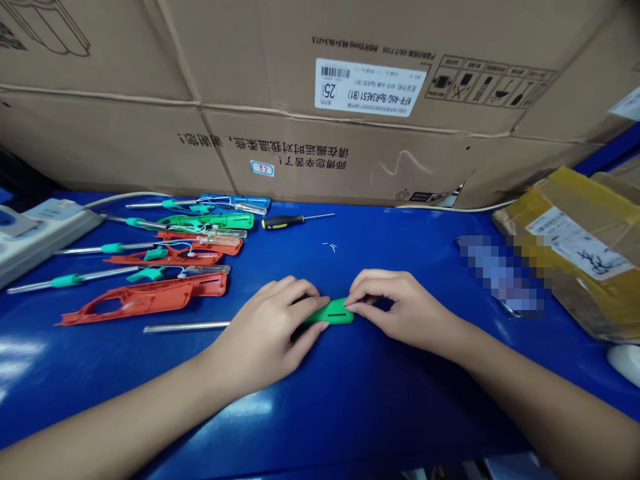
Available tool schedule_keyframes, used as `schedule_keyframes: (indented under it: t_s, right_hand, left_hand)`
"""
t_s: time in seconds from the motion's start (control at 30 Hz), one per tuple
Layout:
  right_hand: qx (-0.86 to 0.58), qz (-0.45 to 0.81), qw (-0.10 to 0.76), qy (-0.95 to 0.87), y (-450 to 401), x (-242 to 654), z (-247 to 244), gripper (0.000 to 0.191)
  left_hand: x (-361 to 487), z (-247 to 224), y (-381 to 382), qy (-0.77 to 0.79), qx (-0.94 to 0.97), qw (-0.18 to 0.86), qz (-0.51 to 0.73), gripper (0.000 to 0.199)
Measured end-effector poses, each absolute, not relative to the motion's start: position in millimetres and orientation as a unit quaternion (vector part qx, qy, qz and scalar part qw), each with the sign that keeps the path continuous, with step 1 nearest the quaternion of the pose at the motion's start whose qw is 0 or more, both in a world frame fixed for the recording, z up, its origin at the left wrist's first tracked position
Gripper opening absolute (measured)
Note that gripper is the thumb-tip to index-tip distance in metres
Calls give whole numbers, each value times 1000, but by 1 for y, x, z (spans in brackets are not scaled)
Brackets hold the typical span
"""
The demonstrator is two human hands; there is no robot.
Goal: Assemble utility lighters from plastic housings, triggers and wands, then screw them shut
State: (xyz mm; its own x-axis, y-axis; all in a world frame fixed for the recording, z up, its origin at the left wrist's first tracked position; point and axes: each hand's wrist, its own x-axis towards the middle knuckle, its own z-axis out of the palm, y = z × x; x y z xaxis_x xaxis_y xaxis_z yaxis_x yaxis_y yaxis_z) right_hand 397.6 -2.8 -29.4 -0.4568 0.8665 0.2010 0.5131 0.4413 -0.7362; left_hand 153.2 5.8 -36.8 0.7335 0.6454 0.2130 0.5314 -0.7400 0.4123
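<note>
A green plastic handle (336, 312) with a dark slot lies low over the blue table, between my two hands. My left hand (280, 323) grips its left part between thumb and fingers. From under that hand a thin metal rod (187, 327) sticks out to the left; whether it joins the handle is hidden. My right hand (395, 303) pinches at the handle's right end with thumb and index finger. Anything small between those fingertips cannot be made out.
Opened red, green and blue handle shells with metal rods (140, 300) lie at the left, beside a white power strip (45, 233). A screwdriver (283, 221) and white bits (330, 246) lie beyond my hands. A phone (500, 273) and taped box (575, 247) are right; cardboard (280, 133) stands behind.
</note>
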Motion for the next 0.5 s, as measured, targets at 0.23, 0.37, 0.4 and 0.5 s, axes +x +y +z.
schedule_keyframes:
  t_s: [0.23, 0.37, 0.4, 0.5]
  right_hand:
    - [-438, 310, 285, -794, -3, 398, -29, 12]
    - [-399, 259, 272, -836, -5, 399, -27, 13]
    - [-390, 253, 266, -844, -6, 399, -27, 14]
    - [-386, 257, 266, -845, -7, 399, -29, 16]
  left_hand:
    - [154, -37, 7, 319, 916, 168, 175, 29]
    - [154, -38, 7, 318, 915, 171, 178, 29]
    - [154, -38, 7, 318, 915, 172, 179, 29]
    - [154, -38, 7, 316, 915, 173, 181, 29]
